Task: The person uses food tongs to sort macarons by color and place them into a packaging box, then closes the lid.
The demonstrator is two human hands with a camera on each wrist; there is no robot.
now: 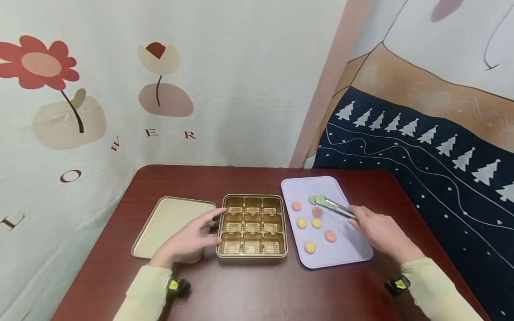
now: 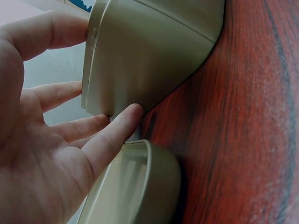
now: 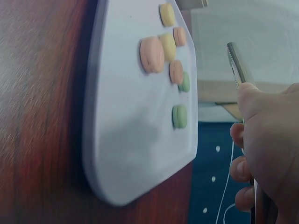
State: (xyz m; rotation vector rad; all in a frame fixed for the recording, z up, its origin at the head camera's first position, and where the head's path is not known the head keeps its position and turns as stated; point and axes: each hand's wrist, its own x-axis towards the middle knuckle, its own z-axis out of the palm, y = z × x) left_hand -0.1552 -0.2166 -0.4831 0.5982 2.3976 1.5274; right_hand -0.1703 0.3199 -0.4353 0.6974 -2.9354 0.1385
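Note:
My right hand (image 1: 379,229) holds a pair of metal tongs (image 1: 339,208) above the lilac tray (image 1: 349,245). In the head view their tips overlap a green macaron (image 1: 319,199); the right wrist view has the tongs (image 3: 237,65) raised over the tray with no macaron visible at the tip. Pink macarons (image 1: 330,236) and yellow macarons (image 1: 309,247) are scattered on the tray. Fingers spread, my left hand (image 1: 192,236) touches the left side of a gold box (image 1: 252,256) with a compartmented insert (image 1: 252,244). No macaron shows in its compartments.
A shallow gold lid (image 1: 168,218) lies left of the box, partly beneath my left hand and forearm. The brown wooden table (image 1: 257,290) ends at a patterned curtain (image 1: 241,89) behind. A dark blue printed cloth (image 1: 441,187) hangs at the right.

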